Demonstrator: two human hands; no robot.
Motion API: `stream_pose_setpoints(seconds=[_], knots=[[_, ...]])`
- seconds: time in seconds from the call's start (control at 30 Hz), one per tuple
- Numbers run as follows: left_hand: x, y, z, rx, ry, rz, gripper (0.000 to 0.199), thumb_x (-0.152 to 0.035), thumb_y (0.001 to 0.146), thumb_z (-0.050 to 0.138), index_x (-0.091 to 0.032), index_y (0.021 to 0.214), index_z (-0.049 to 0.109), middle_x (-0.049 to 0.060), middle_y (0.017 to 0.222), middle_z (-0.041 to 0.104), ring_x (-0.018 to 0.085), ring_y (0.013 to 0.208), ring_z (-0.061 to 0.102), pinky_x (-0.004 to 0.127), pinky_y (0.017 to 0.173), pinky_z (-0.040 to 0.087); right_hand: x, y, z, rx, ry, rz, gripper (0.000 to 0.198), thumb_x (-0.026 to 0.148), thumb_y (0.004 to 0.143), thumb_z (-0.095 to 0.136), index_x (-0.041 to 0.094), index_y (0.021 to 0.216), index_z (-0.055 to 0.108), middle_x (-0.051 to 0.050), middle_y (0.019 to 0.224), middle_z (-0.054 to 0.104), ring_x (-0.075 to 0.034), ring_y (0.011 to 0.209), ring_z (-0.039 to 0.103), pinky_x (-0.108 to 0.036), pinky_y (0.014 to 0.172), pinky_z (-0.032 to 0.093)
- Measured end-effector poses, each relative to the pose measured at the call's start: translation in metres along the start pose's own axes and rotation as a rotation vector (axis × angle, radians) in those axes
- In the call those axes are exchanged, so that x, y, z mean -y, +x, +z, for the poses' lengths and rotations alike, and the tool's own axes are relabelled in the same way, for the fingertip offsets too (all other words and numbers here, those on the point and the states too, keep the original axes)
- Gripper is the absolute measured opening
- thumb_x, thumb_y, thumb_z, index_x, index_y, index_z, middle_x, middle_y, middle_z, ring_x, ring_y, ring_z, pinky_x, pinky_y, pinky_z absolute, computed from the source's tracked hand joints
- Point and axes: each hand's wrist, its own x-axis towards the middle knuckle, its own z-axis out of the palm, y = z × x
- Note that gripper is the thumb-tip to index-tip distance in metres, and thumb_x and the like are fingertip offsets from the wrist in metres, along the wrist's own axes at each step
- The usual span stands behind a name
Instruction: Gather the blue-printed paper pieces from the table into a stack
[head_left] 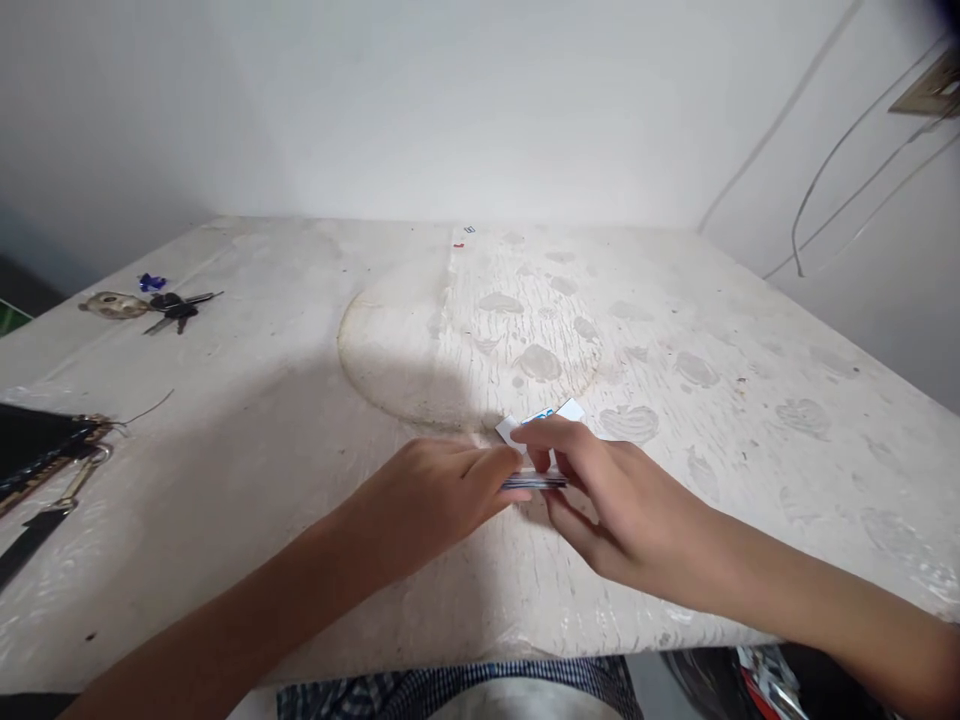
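Over the near middle of the table, my left hand (450, 490) is closed on the left end of a thin stack of cards (551, 481), seen almost edge-on, with the thumb on top. My right hand (600, 490) curls round the stack's right end, thumb low and a fingertip at the upper side. Just beyond the fingers, white cards with some blue print (571, 410) show at an angle. My right fingers partly cover them, so I cannot tell whether they lie on the table or are held.
A bunch of keys (178, 308) with a fob lies at the far left of the plastic-covered table (300, 400), beside a small blue item (152, 282). A black pouch (37, 450) with a strap clip sits at the left edge. Wires (817, 180) hang on the right wall.
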Motion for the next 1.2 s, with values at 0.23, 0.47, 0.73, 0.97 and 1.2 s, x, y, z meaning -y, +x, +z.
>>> stream_pose_setpoints(seconds=[0.23,0.47,0.73,0.97,1.2], knots=[[0.002,-0.003,0.01,0.343,-0.338,-0.394,0.016,-0.032,0.083,0.051,-0.018,0.076,0.05,-0.005,0.061,0.049,0.008,0.052,0.041,0.023,0.047,0.025,-0.013,0.005,0.0,0.322,0.221,0.14,0.054,0.002,0.077,0.047,0.021,0.124,0.029,-0.001,0.085,0.054,-0.012,0.07,0.05,-0.021,0.058,0.036],[-0.004,0.0,0.005,0.415,-0.401,-0.43,0.02,-0.038,0.085,0.047,-0.019,0.079,0.05,-0.005,0.063,0.048,0.009,0.052,0.04,0.024,0.047,0.026,-0.017,0.004,0.0,0.364,0.257,0.167,0.051,0.004,0.08,0.047,0.024,0.123,0.03,0.002,0.081,0.054,-0.011,0.067,0.049,-0.021,0.057,0.036],[-0.009,0.005,0.004,0.352,-0.441,-0.366,0.028,-0.038,0.092,0.035,-0.019,0.075,0.047,-0.004,0.066,0.05,0.009,0.056,0.043,0.024,0.051,0.028,-0.017,0.004,-0.002,0.349,0.28,0.163,0.049,0.008,0.082,0.049,0.024,0.125,0.03,0.001,0.085,0.054,-0.01,0.066,0.048,-0.019,0.055,0.035],[-0.008,0.004,0.01,0.309,-0.364,-0.36,0.03,-0.029,0.093,0.026,-0.018,0.07,0.041,-0.004,0.062,0.046,0.009,0.054,0.04,0.025,0.052,0.027,-0.018,0.004,-0.002,0.328,0.244,0.151,0.047,0.008,0.083,0.047,0.023,0.124,0.031,0.0,0.086,0.054,-0.01,0.067,0.049,-0.02,0.057,0.036],[-0.009,0.005,0.008,0.345,-0.388,-0.418,0.029,-0.033,0.093,0.031,-0.018,0.072,0.043,-0.003,0.063,0.047,0.01,0.054,0.041,0.024,0.05,0.027,-0.017,0.003,0.002,0.321,0.171,0.136,0.041,0.006,0.081,0.046,0.022,0.117,0.035,-0.002,0.089,0.057,-0.014,0.075,0.052,-0.023,0.06,0.037]])
